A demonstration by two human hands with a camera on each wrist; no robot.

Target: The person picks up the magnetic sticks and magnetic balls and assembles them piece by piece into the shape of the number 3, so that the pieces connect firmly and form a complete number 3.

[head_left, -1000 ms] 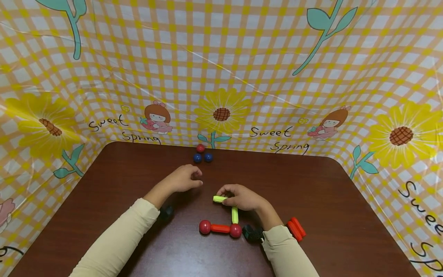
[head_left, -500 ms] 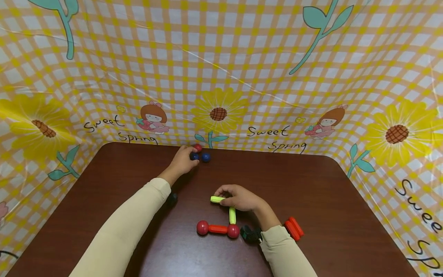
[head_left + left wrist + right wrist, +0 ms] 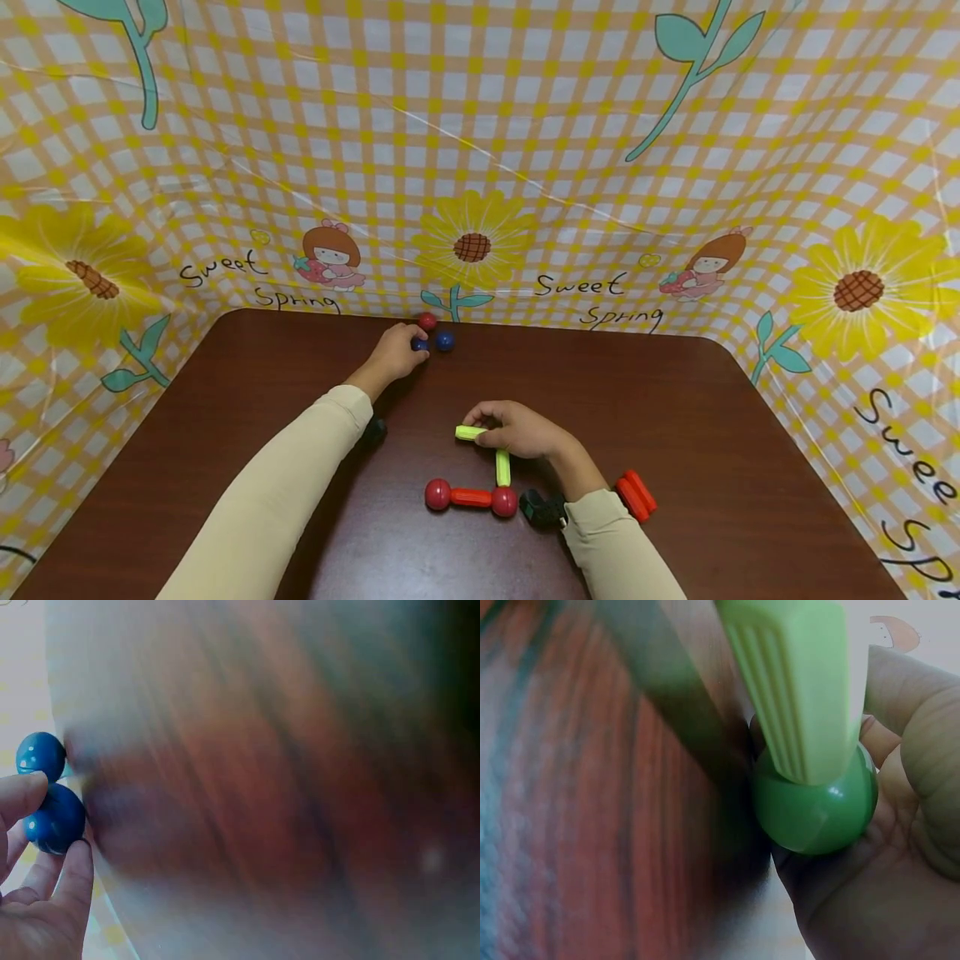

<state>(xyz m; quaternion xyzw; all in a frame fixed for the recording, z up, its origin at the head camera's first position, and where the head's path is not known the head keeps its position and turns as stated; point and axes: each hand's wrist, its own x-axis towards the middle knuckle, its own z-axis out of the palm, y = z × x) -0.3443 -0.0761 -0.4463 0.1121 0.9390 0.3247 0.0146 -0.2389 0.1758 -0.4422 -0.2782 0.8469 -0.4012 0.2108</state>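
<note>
At the back of the table my left hand (image 3: 394,354) pinches a blue ball (image 3: 58,821) between thumb and fingers. A second blue ball (image 3: 445,342) sits just beside it, and a red ball (image 3: 427,321) lies behind. My right hand (image 3: 521,431) holds a green ball (image 3: 814,814), mostly hidden by the fingers in the head view. From that ball one yellow-green stick (image 3: 468,433) points left; another yellow-green stick (image 3: 503,468) runs toward a front red ball (image 3: 504,502). A red stick (image 3: 471,497) links this ball to another red ball (image 3: 438,494).
Several red sticks (image 3: 636,496) lie together right of my right wrist. A black wrist device (image 3: 543,508) is at the right wrist, and another dark wrist device (image 3: 374,432) shows under the left. The patterned cloth (image 3: 480,167) rises behind the brown table (image 3: 622,392).
My left hand has reached forward to the balls at the back and taken hold of the left blue one. The right hand keeps its grip in the same place.
</note>
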